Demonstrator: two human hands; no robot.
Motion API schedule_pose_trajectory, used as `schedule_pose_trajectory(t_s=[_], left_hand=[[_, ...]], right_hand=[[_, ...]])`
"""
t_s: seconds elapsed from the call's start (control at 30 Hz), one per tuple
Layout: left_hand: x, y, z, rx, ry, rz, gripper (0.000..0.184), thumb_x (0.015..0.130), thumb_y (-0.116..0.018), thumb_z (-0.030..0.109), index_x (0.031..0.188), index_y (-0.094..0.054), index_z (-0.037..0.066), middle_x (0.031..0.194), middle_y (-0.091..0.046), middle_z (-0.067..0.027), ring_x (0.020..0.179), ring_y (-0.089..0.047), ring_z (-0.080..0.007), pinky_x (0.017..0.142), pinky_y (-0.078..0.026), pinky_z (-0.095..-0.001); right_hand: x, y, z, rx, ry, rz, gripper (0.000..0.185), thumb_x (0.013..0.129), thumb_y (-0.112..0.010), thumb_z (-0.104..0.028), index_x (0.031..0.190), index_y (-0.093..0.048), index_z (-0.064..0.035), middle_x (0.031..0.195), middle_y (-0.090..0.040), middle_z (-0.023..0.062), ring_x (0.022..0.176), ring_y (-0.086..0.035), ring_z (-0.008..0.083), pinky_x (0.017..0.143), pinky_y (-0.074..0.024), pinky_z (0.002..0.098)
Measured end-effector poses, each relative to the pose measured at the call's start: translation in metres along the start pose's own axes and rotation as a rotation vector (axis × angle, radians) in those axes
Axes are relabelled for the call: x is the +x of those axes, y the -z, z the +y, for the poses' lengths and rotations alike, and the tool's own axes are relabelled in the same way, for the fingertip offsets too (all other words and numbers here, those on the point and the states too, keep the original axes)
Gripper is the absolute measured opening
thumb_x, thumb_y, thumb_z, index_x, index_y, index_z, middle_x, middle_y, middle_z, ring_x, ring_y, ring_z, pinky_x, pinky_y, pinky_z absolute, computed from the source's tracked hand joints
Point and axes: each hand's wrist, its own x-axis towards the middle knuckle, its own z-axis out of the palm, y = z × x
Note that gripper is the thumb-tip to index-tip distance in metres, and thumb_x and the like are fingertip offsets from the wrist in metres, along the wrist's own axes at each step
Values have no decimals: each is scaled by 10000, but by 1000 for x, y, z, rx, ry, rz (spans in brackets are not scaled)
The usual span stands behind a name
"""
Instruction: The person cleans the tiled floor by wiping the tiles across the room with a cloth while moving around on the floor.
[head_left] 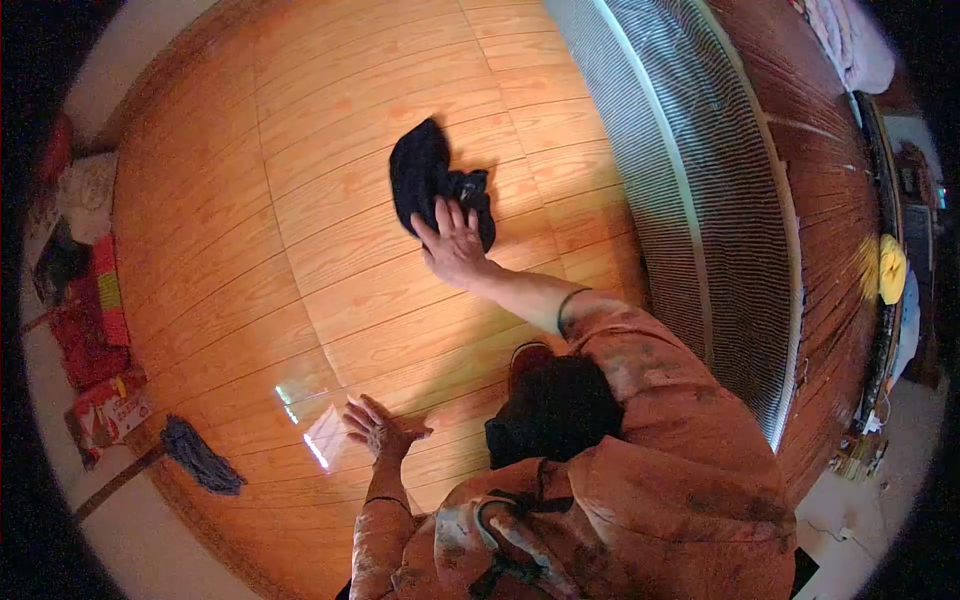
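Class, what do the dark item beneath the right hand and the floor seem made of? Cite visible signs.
Dark item: probably fabric, matte, judging by its crumpled outline and dull surface.
Floor: wood or wood-look sheeting, glossy, given its grain, plank lines and bright reflections.

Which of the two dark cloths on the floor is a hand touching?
The black cloth, under the right hand; the grey cloth lies untouched, farther left.

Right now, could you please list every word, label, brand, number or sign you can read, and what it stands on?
No text can be read.
Red-and-white package at the left: marks possibly lettering, too small and blurred to read.
Black cloth under the right hand: no legible lettering.
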Motion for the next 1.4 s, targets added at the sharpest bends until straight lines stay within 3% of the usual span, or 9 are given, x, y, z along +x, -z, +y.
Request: schedule_pose_trajectory(t_s=[0.23,0.4,0.57,0.67,0.83,1.0,1.13,1.27,1.4], left_hand=[[1,0,-3,29,-4,-20,1655,349,-861,665,1475,190,59,1514,226,-291,1391,203,-497,1070,18,-700],[2,5,-1,16,2,-43,1639,365,-862,662,1479,185,70,1517,214,-292,1392,195,-499,1074,16,-695],[19,-15,0,-144,82,122,1522,471,-850,638,1499,129,91,1534,137,-300,1413,107,-496,1088,-9,-681],[66,1,7,-191,49,302,1437,535,-845,592,1506,89,94,1539,90,-305,1421,77,-488,1117,-19,-633],[101,123,124,-194,279,88,1511,494,-867,594,1487,145,72,1512,145,-339,1415,111,-490,1105,22,-644],[109,117,122,-231,302,51,1583,451,-880,579,1449,205,1,1469,206,-387,1387,196,-511,1086,50,-652],[106,125,129,-264,288,102,1621,424,-883,610,1446,234,32,1466,218,-385,1386,193,-513,1067,79,-674],[112,106,116,-260,276,99,1625,412,-896,587,1451,225,35,1458,224,-394,1383,191,-522,1064,79,-677],[113,110,114,-262,294,63,1632,393,-908,565,1455,215,39,1470,217,-379,1385,185,-522,1069,45,-685]], right_hand=[[-109,69,100,-19,157,-228,540,741,-660,-229,1274,-578,-203,1353,-426,234,1247,-413,415,964,-349,578],[-165,65,196,-292,-597,51,614,838,-630,-307,1386,-443,-103,1417,-372,266,1286,-377,444,1023,-344,548],[-67,50,244,-111,-1449,255,656,943,-474,-465,1416,-373,-22,1438,-364,265,1307,-365,447,1053,-347,484],[-14,51,273,-73,-1571,273,657,941,-451,-482,1422,-371,-41,1421,-379,267,1289,-382,447,1037,-353,506],[55,52,324,-155,-1407,220,660,938,-414,-509,1433,-367,-75,1392,-404,271,1258,-411,448,1011,-363,542],[180,51,318,-278,-1062,82,665,935,-376,-537,1443,-364,-108,1363,-429,275,1228,-440,448,984,-373,579],[268,16,209,-249,-605,114,574,863,-453,-491,1328,-460,-153,1350,-403,230,1281,-341,397,907,-293,690],[306,-59,82,-146,-97,266,557,839,-485,-402,1331,-494,-142,1383,-364,235,1287,-318,419,971,-234,698],[277,-73,-48,70,213,122,609,766,-629,-333,1322,-495,-127,1366,-402,252,1261,-366,410,972,-271,670]])
